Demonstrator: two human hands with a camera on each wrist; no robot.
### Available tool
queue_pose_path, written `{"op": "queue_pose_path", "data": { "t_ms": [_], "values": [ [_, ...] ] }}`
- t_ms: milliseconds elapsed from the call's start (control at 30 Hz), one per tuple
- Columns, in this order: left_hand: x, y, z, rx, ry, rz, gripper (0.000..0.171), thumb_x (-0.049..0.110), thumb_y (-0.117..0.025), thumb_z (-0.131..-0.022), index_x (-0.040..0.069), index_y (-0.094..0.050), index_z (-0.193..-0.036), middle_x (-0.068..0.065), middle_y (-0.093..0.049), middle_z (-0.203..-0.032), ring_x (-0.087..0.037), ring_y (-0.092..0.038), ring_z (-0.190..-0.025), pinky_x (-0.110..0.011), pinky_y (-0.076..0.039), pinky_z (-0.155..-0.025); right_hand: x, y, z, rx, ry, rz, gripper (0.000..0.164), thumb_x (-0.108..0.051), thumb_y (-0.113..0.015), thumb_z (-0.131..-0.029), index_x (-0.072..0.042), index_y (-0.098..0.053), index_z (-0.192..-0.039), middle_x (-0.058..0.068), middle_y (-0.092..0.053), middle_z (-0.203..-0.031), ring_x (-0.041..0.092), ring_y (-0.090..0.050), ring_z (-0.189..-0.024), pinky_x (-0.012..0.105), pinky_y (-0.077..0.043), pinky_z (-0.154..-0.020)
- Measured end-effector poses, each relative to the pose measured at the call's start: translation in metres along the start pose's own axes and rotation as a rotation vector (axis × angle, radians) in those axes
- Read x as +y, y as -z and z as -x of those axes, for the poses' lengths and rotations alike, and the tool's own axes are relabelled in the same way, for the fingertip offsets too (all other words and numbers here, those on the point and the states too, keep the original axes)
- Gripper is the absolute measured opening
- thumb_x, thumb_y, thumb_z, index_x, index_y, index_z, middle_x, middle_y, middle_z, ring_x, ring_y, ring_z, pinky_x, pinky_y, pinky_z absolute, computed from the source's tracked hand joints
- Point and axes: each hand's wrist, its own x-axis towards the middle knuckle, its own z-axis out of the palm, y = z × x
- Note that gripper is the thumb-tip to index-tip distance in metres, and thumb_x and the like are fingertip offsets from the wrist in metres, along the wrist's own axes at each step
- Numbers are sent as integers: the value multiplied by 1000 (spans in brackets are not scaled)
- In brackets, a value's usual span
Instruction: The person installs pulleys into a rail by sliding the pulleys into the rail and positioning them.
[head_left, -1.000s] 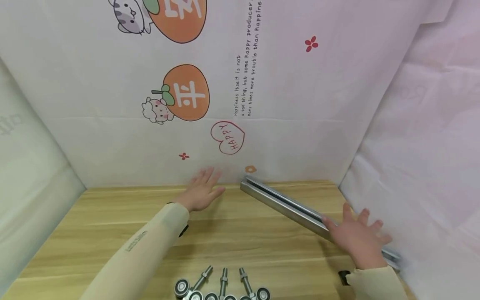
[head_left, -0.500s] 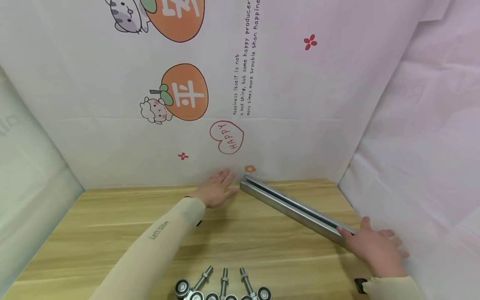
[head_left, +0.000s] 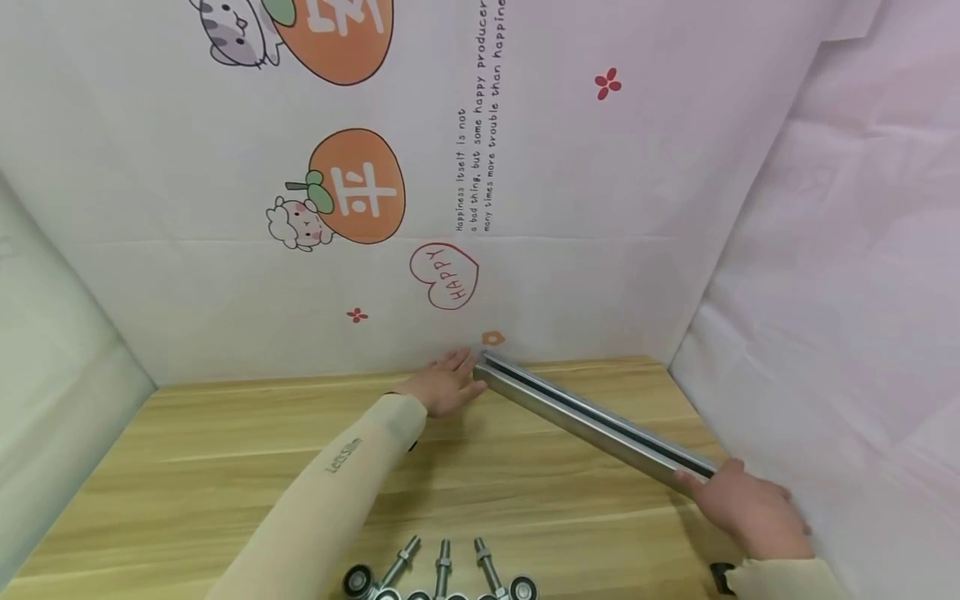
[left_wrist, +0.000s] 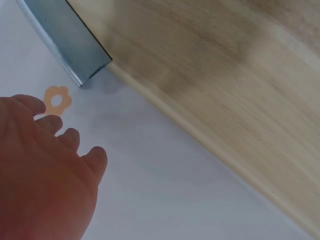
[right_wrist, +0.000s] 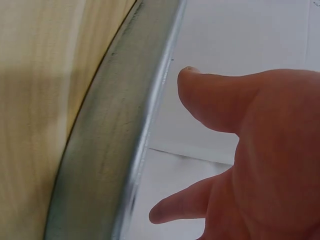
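Note:
A long metal C-channel rail point(head_left: 585, 417) lies diagonally on the wood-grain board, its slot facing up. The far end touches or nearly touches the back sheet. My left hand point(head_left: 442, 390) reaches beside that end, fingers extended; in the left wrist view the hand point(left_wrist: 45, 170) shows a gap between its fingers and the rail end point(left_wrist: 75, 45). Over the near right end is my right hand point(head_left: 750, 504), thumb at the rail's near side. The right wrist view shows thumb and finger spread, with the rail point(right_wrist: 110, 130) apart from them. The rail's near end is hidden under this hand.
Several roller bearings on threaded bolts point(head_left: 444, 562) stand at the board's front edge, partly cut off by the frame. The wood-grain board point(head_left: 262, 467) is bounded by a printed white back sheet point(head_left: 555, 275) and white side sheets point(head_left: 862, 292).
My left hand has moved right to the rail's far end. My right hand has shifted right and lower along the rail, its fingers drawing closer together. The rail stays in place.

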Motion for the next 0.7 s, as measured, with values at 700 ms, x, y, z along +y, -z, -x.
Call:
{"op": "queue_pose_path", "data": {
  "t_ms": [700],
  "values": [
    [3,-19,-23,-87,25,47,75,63,-23,-94,14,-17,-150,-5,-7,-155,-26,-3,-140,-44,-9,-110,5,-2,-5,-17,140,108,95,-78,-32,-81,10,-63,-93,23,-61,-89,41,-58,-78,66,-39,-69]
  ]
}}
